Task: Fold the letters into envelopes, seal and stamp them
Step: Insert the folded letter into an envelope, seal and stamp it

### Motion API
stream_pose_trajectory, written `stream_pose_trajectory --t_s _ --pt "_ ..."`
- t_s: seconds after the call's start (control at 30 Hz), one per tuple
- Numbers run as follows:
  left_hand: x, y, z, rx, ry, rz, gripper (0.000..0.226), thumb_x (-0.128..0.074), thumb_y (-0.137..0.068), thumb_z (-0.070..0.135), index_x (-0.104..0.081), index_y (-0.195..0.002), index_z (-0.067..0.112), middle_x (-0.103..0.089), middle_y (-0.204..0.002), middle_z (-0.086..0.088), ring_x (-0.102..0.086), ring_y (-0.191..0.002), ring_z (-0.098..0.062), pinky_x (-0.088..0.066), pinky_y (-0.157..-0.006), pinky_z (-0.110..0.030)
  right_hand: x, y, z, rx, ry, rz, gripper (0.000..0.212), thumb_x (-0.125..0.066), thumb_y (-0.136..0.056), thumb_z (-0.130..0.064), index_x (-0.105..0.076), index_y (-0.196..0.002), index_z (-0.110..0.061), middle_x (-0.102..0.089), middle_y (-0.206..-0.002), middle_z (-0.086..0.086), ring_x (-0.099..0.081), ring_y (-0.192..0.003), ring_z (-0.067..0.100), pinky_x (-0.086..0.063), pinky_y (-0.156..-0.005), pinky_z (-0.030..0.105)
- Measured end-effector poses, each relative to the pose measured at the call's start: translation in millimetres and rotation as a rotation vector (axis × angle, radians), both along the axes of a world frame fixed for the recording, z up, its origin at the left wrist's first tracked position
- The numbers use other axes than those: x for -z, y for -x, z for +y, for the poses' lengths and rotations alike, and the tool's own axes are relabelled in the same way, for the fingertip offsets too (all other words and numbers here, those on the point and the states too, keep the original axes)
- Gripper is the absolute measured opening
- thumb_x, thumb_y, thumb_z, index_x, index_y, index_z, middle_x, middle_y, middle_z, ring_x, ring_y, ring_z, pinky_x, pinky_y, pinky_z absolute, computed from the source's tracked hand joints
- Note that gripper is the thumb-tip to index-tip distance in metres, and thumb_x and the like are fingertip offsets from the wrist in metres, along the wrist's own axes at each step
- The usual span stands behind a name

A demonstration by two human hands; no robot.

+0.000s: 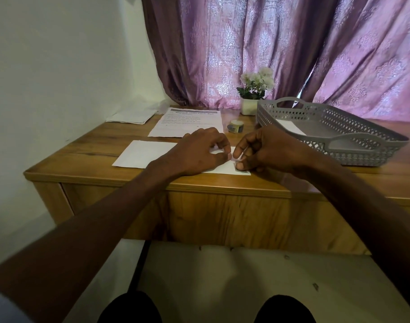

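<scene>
1. Envelope (225, 168) lies flat near the front edge of the desk (101, 145), its near right corner close to that edge; both hands cover its middle.
2. Left hand (199, 152) rests on the envelope, fingers curled, index tip and thumb close together on the paper; whether they pinch anything, cannot tell.
3. Right hand (264, 150) is curled, thumb pressing a small stamp (240, 168) at the envelope's near right corner.
4. Bare wood shows left of the envelope and along the front edge to the right.
5. Behind the hands: printed letter (187, 123) flat at mid-desk; stamp roll (236, 126) just right of it.
6. Basket (339, 145) sits at right, near the right hand, apart from it; one white envelope lies inside (290, 127).
7. Far left corner: stack of white paper (131, 116) by the wall.
8. Far edge: flower pot (249, 106) against the curtain (246, 43).
</scene>
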State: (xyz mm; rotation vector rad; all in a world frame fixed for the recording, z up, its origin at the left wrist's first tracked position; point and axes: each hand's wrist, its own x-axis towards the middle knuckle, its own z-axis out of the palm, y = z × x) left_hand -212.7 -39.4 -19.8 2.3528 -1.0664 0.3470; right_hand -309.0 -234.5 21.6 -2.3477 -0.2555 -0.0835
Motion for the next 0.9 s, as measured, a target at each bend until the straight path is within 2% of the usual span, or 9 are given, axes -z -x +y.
stream_pose_trajectory --t_s 0.17,0.3,0.4,0.47,0.6,0.77,0.9 --pt "0 -2 -1 -0.014 -0.006 0.006 0.027 -0.068 -0.093 0.049 -0.067 -0.113 0.032 -0.066 -0.121 0.006 -0.055 -0.103 -0.01 -0.052 -0.096 -0.048 -2 -2 -1 -0.006 0.02 0.034 0.023 -0.085 -0.078 -0.004 -0.076 -0.098 -0.005 -0.069 -0.069 0.009 -0.061 -0.056 0.013 -0.053 -0.058 0.026" --pt "0 -3 -1 -0.011 -0.001 0.019 0.027 -0.067 -0.091 0.053 -0.066 -0.111 0.034 -0.065 -0.12 0.007 -0.055 -0.102 -0.01 -0.051 -0.096 -0.047 -4 -5 0 -0.034 0.08 0.059 0.024 -0.083 -0.08 -0.005 -0.075 -0.103 -0.01 -0.072 -0.083 0.02 -0.064 -0.067 0.02 -0.055 -0.064 0.032" --pt "-1 -3 -1 -0.017 -0.004 0.031 0.023 -0.067 -0.092 0.053 -0.064 -0.108 0.037 -0.065 -0.122 0.006 -0.054 -0.103 -0.009 -0.051 -0.097 -0.048 -7 -7 3 -0.03 0.148 0.089 0.027 -0.082 -0.083 -0.007 -0.069 -0.107 -0.012 -0.073 -0.088 0.013 -0.067 -0.075 0.019 -0.056 -0.063 0.026" --pt "-2 -2 -2 -0.022 -0.021 0.051 0.021 -0.065 -0.093 0.053 -0.062 -0.107 0.039 -0.065 -0.125 0.006 -0.055 -0.107 -0.011 -0.05 -0.1 -0.051 -9 -9 5 -0.001 0.198 0.094 0.027 -0.082 -0.083 -0.009 -0.063 -0.102 -0.014 -0.07 -0.082 0.007 -0.067 -0.073 0.018 -0.053 -0.059 0.023" --pt "-7 1 -3 -0.007 0.002 0.12 0.039 -0.059 -0.081 0.072 -0.067 -0.096 0.037 -0.063 -0.118 0.011 -0.057 -0.11 -0.014 -0.05 -0.101 -0.052 -7 -11 6 0.052 0.273 0.094 0.029 -0.081 -0.085 -0.013 -0.052 -0.09 -0.017 -0.064 -0.077 0.001 -0.06 -0.067 0.011 -0.044 -0.049 0.014" --pt "-7 0 -2 -0.018 -0.058 0.114 0.047 -0.067 -0.078 0.073 -0.068 -0.107 0.036 -0.058 -0.124 0.013 -0.053 -0.117 -0.015 -0.046 -0.104 -0.053 -1 -4 7 0.074 0.328 0.05 0.03 -0.08 -0.088 -0.02 -0.05 -0.09 -0.019 -0.057 -0.085 0.0 -0.051 -0.075 0.011 -0.04 -0.061 0.025" --pt "-7 -2 -5 -0.031 -0.099 0.118 0.041 -0.068 -0.082 0.07 -0.065 -0.109 0.038 -0.055 -0.128 0.01 -0.049 -0.123 -0.019 -0.043 -0.107 -0.056 7 1 1 0.095 0.337 -0.009 0.032 -0.08 -0.088 -0.031 -0.049 -0.088 -0.023 -0.057 -0.086 -0.001 -0.052 -0.078 0.015 -0.038 -0.062 0.027"
